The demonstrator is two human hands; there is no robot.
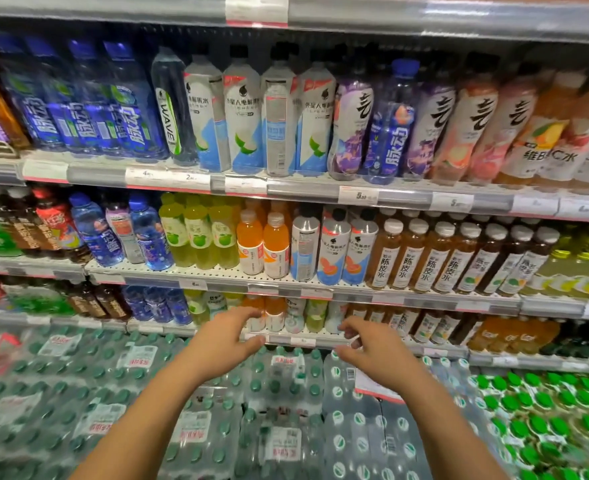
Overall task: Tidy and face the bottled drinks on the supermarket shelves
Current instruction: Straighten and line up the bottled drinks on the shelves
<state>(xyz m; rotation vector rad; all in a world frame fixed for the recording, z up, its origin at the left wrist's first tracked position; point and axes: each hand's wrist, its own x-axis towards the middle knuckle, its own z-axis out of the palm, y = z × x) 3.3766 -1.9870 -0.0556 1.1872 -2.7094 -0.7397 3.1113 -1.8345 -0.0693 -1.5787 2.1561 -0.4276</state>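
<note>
Two bare forearms are extended from the bottom of the frame over shrink-wrapped packs of green-capped water bottles (279,403), stacked across the lower half of the picture. The left hand (224,341) and the right hand (372,351) are held just below centre, fingers loosely curled and spread, nothing gripped in either; both are raised in front of the lowest shelf's price rail (300,341), and contact with it cannot be made out.

Behind the hands, small bottles in blue, orange, pale green and brown are lined on that lowest shelf, partly blurred. On the middle shelf (216,271), a white perforated metal board, two orange-drink bottles (263,242) with white caps are stood at centre, three silver-and-blue labelled bottles (334,249) to their right, then seven brown tea bottles (435,258) with white caps. Yellow-green bottles (199,233) are set to the left.

On the upper shelf, four tall white-and-blue bottles (244,116) with black caps are seen at centre, four deep-blue bottles (88,95) at upper left, and curved pink and purple bottles (459,126) to the right. Paper price tags are slotted along grey plastic rails.
</note>
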